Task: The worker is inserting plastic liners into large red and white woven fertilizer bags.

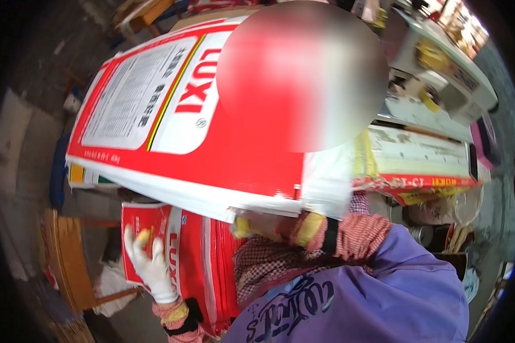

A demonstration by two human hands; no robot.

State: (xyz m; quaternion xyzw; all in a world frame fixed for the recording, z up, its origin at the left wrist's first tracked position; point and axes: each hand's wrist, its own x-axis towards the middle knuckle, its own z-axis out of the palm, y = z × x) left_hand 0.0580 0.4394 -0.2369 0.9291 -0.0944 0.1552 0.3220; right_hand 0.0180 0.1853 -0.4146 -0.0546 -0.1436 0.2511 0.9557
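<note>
A large red and white printed sack (257,154) lies across the middle of the view, its pale lower edge towards me. My left hand (149,260), in a white glove with yellow on a fingertip, is raised with its fingers apart and nothing in them. Behind it is a pile of red sacks (212,268) of similar print, below the large one. My right hand (269,222) is at the large sack's near edge, smeared by motion, so its grip is unclear. Yellow shows at the right wrist, beside a black strap (330,235) and a red striped sleeve.
On the left stands a wooden chair or frame (68,257) with a whitish cloth (111,286) beside it. At right, a white sack with a red edge (423,151) lies near a pale machine (440,68) holding yellow tape rolls. A blurred patch hides the upper middle.
</note>
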